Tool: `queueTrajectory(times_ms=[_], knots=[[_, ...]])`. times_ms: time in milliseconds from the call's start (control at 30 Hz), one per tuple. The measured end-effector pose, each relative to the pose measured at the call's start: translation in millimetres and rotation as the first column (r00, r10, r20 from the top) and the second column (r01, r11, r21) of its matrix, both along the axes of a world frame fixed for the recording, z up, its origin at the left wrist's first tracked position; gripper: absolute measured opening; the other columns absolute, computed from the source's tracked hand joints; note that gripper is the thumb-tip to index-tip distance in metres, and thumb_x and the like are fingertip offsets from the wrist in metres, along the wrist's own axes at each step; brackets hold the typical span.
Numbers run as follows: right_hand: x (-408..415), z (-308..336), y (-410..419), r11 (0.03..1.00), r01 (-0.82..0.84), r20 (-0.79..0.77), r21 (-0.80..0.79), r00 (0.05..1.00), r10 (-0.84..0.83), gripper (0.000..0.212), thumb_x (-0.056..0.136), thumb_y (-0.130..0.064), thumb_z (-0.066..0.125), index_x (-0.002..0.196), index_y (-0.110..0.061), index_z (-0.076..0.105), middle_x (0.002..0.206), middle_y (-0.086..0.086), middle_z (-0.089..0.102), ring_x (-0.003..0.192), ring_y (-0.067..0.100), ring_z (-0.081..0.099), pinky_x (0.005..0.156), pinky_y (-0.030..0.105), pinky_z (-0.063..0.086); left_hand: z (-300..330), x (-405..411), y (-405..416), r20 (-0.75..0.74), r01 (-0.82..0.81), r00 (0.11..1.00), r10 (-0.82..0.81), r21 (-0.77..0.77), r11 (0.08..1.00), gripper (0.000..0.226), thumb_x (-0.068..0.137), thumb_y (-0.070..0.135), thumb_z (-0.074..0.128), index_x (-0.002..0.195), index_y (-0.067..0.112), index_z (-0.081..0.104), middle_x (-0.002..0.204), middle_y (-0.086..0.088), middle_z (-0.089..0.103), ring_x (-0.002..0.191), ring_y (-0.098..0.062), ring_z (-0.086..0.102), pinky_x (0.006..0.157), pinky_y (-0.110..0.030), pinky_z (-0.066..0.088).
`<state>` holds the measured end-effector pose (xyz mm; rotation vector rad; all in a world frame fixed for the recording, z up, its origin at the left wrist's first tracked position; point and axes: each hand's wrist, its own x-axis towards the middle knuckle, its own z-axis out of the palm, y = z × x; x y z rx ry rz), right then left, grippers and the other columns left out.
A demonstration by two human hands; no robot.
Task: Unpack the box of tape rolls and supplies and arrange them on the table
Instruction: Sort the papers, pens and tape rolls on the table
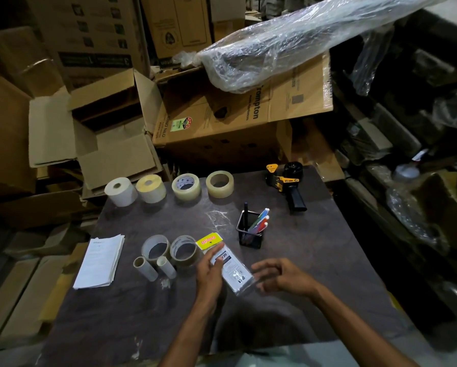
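Two hands low over table [314, 274] – left hand [208, 274] holds packet [228, 263], right hand [283, 276] loose

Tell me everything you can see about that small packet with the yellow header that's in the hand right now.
The packet is a flat, clear plastic sleeve with a yellow header card at its far end bearing red lettering. Inside is a white card with a dark printed band and small dark items near its near end; what they are is too small to tell. It lies slanted, header pointing away, low over the dark table, just right of the two near tape rolls. The left hand holds its left edge, thumb on top. The right hand hovers beside it, fingers loosely curled.
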<state>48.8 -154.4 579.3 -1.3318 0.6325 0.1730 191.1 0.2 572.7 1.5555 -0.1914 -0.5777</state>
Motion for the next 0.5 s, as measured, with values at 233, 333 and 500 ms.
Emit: queueTrajectory(times_ms=[233,333,500], knots=[[3.8,-1.0,21.4,0.991,0.116,0.049,0.067,0.992,-0.119,0.05,0.067,0.001,0.085,0.114,-0.003,0.066,0.099,0.015,0.072,0.086,0.023,0.071,0.073,0.034,0.059,-6.2,-2.4,-0.5,-0.033,0.026,0.999,-0.026,-0.005,1.0,0.043,0.092,-0.01,0.047,0.114,0.018,0.071,0.115,-0.006,0.07,0.095,-0.015,0.068,0.089,-0.032,0.055],[9.2,-1.7,25.7,0.978,0.2,0.044,0.052,0.978,-0.203,0.044,0.066,-0.002,0.086,0.107,-0.003,0.07,0.089,0.011,0.072,0.079,0.019,0.07,0.069,0.029,0.059,-6.7,-4.6,-0.7,-0.048,0.044,0.998,-0.046,-0.038,0.998,0.043,0.091,-0.012,0.047,0.112,0.018,0.071,0.114,-0.006,0.071,0.091,-0.011,0.069,0.082,-0.026,0.056],[14.8,-4.8,34.3,0.96,0.263,0.024,0.101,0.964,-0.266,0.039,0.071,0.002,0.081,0.108,0.004,0.067,0.099,0.026,0.071,0.076,0.02,0.07,0.066,0.027,0.059,-11.4,-7.1,4.1,-0.069,0.095,0.993,-0.1,-0.073,0.993,0.042,0.091,-0.011,0.048,0.114,0.017,0.071,0.12,-0.005,0.07,0.103,-0.023,0.068,0.09,-0.037,0.055]])
